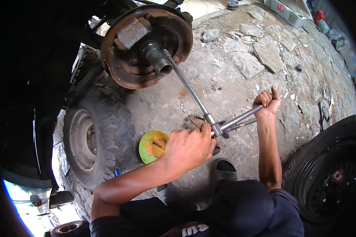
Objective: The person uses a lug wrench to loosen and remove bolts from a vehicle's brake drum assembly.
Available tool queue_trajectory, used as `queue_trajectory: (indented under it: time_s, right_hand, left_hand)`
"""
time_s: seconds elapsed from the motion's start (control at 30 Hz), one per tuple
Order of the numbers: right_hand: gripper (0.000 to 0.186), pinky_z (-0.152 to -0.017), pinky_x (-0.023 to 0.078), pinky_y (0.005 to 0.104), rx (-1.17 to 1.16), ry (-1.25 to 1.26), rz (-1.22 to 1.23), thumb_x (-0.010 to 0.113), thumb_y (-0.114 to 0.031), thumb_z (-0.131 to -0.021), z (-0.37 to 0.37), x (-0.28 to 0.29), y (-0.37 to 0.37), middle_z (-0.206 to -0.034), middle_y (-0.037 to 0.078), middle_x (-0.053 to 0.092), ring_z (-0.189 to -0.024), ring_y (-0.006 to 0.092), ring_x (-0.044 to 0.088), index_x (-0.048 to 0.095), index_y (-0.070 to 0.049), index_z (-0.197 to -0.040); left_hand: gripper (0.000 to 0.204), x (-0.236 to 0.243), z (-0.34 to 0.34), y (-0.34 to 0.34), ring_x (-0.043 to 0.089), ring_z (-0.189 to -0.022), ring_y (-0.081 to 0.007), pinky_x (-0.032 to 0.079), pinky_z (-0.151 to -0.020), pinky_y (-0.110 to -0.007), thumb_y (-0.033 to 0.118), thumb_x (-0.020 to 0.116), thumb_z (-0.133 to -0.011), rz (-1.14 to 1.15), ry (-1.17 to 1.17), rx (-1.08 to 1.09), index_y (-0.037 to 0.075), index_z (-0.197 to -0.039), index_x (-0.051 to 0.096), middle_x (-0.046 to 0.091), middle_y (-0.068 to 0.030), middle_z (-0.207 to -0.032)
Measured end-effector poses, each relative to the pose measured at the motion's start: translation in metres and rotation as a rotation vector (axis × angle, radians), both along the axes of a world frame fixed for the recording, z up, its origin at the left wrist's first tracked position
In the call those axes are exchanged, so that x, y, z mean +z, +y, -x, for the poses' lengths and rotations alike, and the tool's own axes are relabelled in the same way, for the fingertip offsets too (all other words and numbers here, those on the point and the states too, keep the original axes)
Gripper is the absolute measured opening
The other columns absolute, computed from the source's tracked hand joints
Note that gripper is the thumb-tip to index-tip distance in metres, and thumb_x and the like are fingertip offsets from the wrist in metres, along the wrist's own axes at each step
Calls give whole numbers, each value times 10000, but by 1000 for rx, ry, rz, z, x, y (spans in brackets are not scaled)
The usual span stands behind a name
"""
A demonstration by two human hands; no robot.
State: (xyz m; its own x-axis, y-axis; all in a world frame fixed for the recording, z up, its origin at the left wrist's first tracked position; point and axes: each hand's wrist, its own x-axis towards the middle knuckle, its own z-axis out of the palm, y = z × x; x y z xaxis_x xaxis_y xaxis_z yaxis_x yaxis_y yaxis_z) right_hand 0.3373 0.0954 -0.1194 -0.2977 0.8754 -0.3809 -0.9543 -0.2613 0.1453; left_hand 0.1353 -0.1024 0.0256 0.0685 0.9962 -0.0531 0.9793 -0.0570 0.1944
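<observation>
A long steel extension bar (190,89) slants from the rusty brake backing plate (146,81) down to a sliding T-handle (243,117). Its far end, with a socket, meets the plate just right of the bare axle spindle (158,59); the fastener there is hidden. My left hand (190,146) is closed around the handle's near end, by the joint with the extension. At the other end of the handle, my right hand (268,103) is wrapped around the bar in a fist.
Below the plate stands a knobby tyre (114,138) on a pale rim. A green-yellow bowl (146,148) sits beside it. Another tyre with a black wheel (324,177) is at lower right. Broken stone slabs (269,54) cover the far floor, and a white crate (286,14) is behind them.
</observation>
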Motion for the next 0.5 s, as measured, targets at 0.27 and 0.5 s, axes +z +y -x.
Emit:
queue_trajectory:
  time_s: [0.27, 0.5]
  right_hand:
    - [298, -362, 199, 276, 22, -782, -1149, 376, -236, -1009, 51, 207, -44, -497, -40, 248, -365, 84, 213, 449, -124, -743]
    - [184, -375, 347, 309, -115, -1011, -1601, 579, -89, -842, 90, 235, -102, -472, 74, 449, -399, 157, 470, 553, -9, -678]
  left_hand:
    - [407, -159, -18, 31, 546, -432, -147, 393, -469, -387, 155, 690, -804, -186, -931, 236, 20, -506, 448, 509, -87, -434]
    - [254, -140, -6, 13, 626, -709, -198, 500, -627, -321, 161, 657, -857, -170, -1601, 95, 2, -1027, 554, 615, -89, -815]
